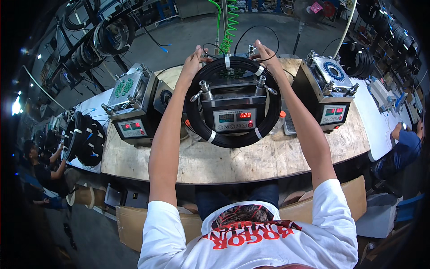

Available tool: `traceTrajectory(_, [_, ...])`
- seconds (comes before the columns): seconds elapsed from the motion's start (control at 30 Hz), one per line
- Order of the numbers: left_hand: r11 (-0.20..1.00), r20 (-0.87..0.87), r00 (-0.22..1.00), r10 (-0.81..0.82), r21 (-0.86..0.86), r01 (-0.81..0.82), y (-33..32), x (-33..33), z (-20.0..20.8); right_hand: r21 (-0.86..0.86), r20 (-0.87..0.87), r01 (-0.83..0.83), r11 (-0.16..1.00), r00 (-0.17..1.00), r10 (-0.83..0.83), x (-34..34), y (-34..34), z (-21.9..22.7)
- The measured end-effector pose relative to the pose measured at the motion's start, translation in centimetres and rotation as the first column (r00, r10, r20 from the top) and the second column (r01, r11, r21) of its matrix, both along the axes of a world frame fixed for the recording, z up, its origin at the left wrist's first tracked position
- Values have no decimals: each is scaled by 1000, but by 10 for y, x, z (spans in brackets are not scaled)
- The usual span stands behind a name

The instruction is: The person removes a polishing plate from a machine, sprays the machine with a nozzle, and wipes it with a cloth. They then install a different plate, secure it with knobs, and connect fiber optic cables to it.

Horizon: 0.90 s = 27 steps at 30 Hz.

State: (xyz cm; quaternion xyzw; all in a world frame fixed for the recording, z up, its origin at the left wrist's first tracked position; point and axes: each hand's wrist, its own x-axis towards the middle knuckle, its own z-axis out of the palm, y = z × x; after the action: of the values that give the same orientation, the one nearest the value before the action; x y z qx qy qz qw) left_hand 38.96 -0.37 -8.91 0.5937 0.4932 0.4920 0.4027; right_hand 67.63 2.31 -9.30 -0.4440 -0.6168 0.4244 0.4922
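A coil of black cable [195, 117], bound with white bands, hangs in front of the middle machine [235, 104], a metal-topped box with a lit red display. My arms reach forward on either side of it. Beyond the coil's upper left, my left hand [192, 64] is closed on a thin black cable end near a metal post. At the upper right my right hand [268, 57] has its fingers bent round the cable, and a loose cable loop [274, 36] arcs above it. The fingertips are small and partly hidden.
Similar machines stand left [130, 105] and right [327, 89] on the wooden table [215, 167]. An orange-capped bottle [282, 116] is behind the coil. A green coiled hose [232, 27] hangs ahead. More cable coils [85, 139] lie left. People work at both sides.
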Motion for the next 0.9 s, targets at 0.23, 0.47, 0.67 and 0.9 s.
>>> traceTrajectory(0.23, [997,57,997,46,-62,-43,2,-3,-1,45,14,-64,997,998,64,-2,-1,-1])
traceTrajectory(0.47, [1000,127,992,-6,-24,9,1,-2,0,42,-127,-36,998,991,41,0,3,-6])
traceTrajectory(0.67, [998,107,994,-18,-51,24,-3,3,3,84,-170,34,996,985,-20,1,10,-13])
traceTrajectory(0.9, [999,111,994,17,-48,-12,2,-6,-2,76,-69,-26,997,997,32,-1,6,-9])
